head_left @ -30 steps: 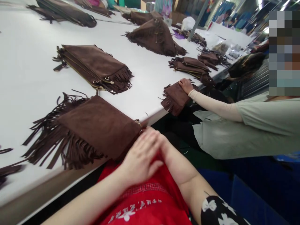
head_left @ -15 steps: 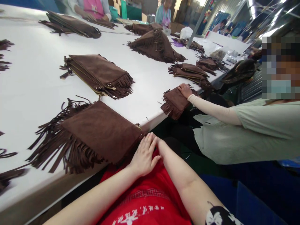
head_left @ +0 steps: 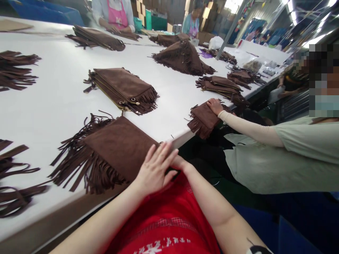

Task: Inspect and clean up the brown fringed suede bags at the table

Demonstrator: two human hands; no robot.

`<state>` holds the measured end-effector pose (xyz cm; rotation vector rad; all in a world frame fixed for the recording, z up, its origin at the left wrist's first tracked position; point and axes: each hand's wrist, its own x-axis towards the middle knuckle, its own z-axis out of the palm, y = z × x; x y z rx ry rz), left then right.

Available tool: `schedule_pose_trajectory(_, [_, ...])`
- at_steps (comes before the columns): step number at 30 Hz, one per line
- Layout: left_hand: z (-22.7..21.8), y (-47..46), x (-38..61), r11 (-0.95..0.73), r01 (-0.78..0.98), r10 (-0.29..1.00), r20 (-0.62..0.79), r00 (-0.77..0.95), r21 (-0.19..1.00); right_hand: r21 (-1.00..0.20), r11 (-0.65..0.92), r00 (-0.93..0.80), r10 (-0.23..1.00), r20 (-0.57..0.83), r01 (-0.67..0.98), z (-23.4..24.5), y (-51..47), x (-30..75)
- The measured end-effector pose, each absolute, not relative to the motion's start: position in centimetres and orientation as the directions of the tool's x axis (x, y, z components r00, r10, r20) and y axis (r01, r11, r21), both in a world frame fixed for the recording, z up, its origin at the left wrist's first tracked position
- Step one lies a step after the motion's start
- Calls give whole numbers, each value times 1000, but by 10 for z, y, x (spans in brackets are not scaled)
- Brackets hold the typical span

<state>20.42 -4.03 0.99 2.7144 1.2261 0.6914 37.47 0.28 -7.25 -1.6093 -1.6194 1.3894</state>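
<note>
Seemingly pressing: left hand [head_left: 155, 170], fingers spread flat, on brown suede fringed bag [head_left: 116, 150], lower centre | right hand [head_left: 181, 163]: fingers hidden | lifting needs a grip first

White printed characters [head_left: 156, 247] stand on the red garment [head_left: 169, 215] at the lower frame edge; they are cropped and blurred; none can be read. No other marking is legible.
</note>
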Motion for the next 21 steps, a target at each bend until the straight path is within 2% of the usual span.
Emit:
schedule_pose_trajectory(3, [40, -5, 161, -377, 901, 881, 382, 278, 213, -833, -193, -218, 912, -347, 518, -65, 5, 383])
schedule_pose_trajectory(5, [47, 22, 130, -191, 964, 933, 339, 119, 185, -897, -127, -253, 934, -252, 424, -54, -3, 387])
schedule_pose_trajectory(7, [42, 45, 103, -79, 985, 962, 270, 35, 154, -968, -49, -326, 936, -131, 248, -43, -13, 388])
schedule_pose_trajectory(9, [29, 59, 85, -43, 990, 984, 178, 19, 131, -995, -38, -392, 917, -71, 91, -37, -20, 382])
schedule_pose_trajectory(12, [9, 66, 77, -55, 992, 993, 106, 42, 115, -990, -144, -416, 900, -131, 1, -39, -25, 364])
schedule_pose_trajectory(17, [2, 61, 82, -76, 991, 990, 130, 62, 106, -945, -309, -438, 838, -325, 109, -64, -33, 335])
schedule_pose_trajectory(21, [3, 61, 80, -86, 988, 989, 129, 69, 126, -914, -354, -346, 847, -404, 198, -87, -40, 328])
